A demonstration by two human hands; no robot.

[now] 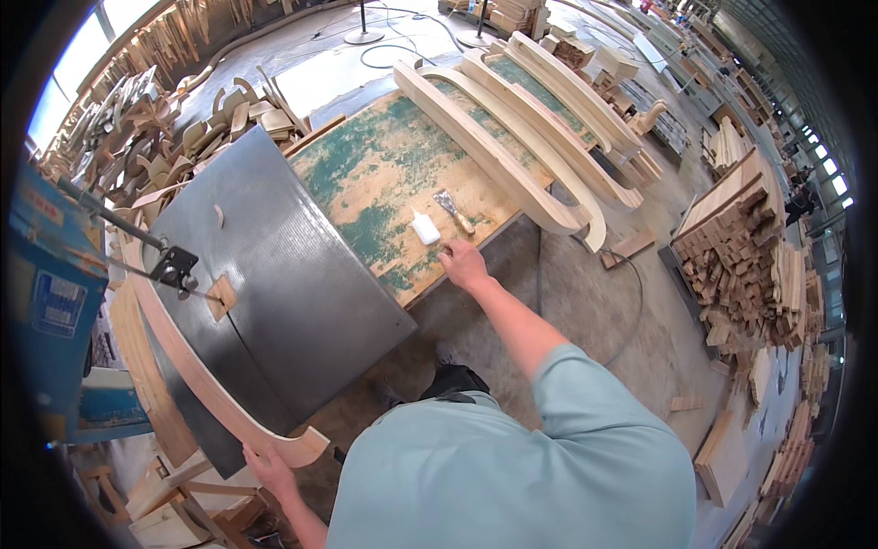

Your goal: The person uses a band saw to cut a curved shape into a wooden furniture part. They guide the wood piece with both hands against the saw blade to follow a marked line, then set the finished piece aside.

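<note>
My left hand grips a long curved wooden piece near its hooked near end. The piece rests along the left side of a dark metal machine table, beside a narrow blade. My right hand is over the near edge of a worn green and bare-wood workbench, its fingers curled; what they hold, if anything, is hidden. Just beyond the fingertips is a white squeeze bottle with a pointed nozzle; I cannot tell whether they touch it. Next to it lies a flat tool resembling a scraper or brush.
Several long curved wooden parts lie across the bench's right side. A blue machine body and guide post stand left. Offcuts pile up behind. Stacked wood stands right, and a hose crosses the floor.
</note>
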